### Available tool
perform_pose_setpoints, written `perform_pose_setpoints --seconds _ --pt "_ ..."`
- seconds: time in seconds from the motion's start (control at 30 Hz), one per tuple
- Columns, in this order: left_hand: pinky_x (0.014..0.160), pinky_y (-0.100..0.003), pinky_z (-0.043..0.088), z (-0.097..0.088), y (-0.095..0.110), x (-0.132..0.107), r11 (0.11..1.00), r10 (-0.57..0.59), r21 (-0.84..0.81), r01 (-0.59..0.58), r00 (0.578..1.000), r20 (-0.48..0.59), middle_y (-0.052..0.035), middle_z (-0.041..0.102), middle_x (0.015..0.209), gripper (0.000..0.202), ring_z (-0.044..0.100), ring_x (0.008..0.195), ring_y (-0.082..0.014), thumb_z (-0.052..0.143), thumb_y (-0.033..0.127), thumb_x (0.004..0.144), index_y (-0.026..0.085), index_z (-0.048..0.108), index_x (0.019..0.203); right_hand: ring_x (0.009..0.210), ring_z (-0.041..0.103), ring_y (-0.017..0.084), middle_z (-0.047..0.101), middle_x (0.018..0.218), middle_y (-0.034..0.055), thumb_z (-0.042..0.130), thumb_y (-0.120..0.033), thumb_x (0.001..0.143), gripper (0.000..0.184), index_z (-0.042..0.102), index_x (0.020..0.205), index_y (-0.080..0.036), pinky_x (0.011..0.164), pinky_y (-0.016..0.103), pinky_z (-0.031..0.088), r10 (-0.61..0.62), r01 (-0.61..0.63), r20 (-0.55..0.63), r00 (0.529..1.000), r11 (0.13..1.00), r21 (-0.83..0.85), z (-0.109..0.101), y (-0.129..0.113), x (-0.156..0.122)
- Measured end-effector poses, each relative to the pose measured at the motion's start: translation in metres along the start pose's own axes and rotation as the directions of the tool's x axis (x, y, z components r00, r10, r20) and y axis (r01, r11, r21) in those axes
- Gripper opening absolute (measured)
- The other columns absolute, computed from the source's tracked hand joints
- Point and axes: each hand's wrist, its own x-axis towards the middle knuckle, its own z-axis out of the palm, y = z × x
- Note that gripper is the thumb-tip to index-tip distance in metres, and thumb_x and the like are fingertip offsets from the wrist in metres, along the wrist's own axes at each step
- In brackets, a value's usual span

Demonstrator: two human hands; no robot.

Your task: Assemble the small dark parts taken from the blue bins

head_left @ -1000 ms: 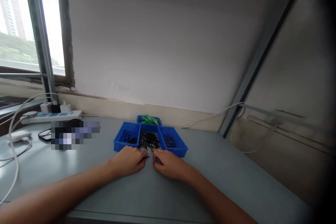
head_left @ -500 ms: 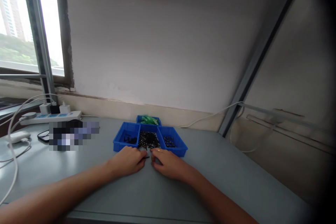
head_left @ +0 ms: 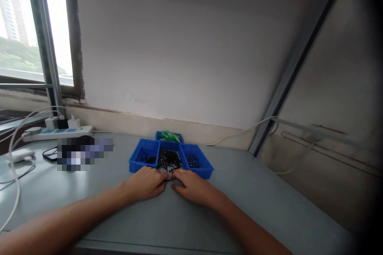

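My left hand rests at the front of the blue trays, thumb and forefinger closed on a thin black piece whose kind is too small to make out. Facing it, my right hand wears a ring and has its thumb and forefinger apart, close to the piece. Just beyond both hands lies a pile of small black and silver parts, perhaps screws. The left blue tray holds small black parts, and the right blue tray holds small dark metallic ones.
Behind the pile stands another blue tray with green plastic packaging. At the left of the grey table are a white power strip, loose cables, a white charger and a blurred-out item. A metal post rises at the right.
My right thumb has spread away from the forefinger. The black piece in my left hand sticks out less toward the right. Both arms stay almost in place.
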Motion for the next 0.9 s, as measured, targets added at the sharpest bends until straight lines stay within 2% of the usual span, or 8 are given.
perform_pose_setpoints --seconds 0.2,0.9 --pt "0.058 -0.029 0.048 0.0015 -0.0011 0.0001 1.0 0.003 -0.002 -0.003 1.0 -0.019 -0.0043 0.067 0.074 0.015 0.065 0.068 -0.0234 0.044 0.024 0.086 0.02 0.058 0.09 0.1 0.055 0.021 0.061 0.108 0.0076 0.047 -0.023 0.083 0.026 0.057 0.107 -0.019 0.086 0.029 0.039 -0.027 0.027 0.002 1.0 1.0 0.004 0.0036 0.0039 0.0009" --pt "0.058 -0.03 0.048 0.0001 -0.0001 -0.0001 1.0 0.009 -0.024 -0.01 1.0 -0.019 -0.0052 0.067 0.073 0.016 0.065 0.067 -0.0236 0.045 0.023 0.085 0.019 0.059 0.092 0.095 0.056 0.021 0.062 0.102 0.0087 0.047 -0.022 0.085 0.023 0.059 0.104 -0.017 0.082 0.029 0.04 -0.024 0.024 -0.013 1.0 1.0 -0.004 0.0013 0.0031 0.0009"
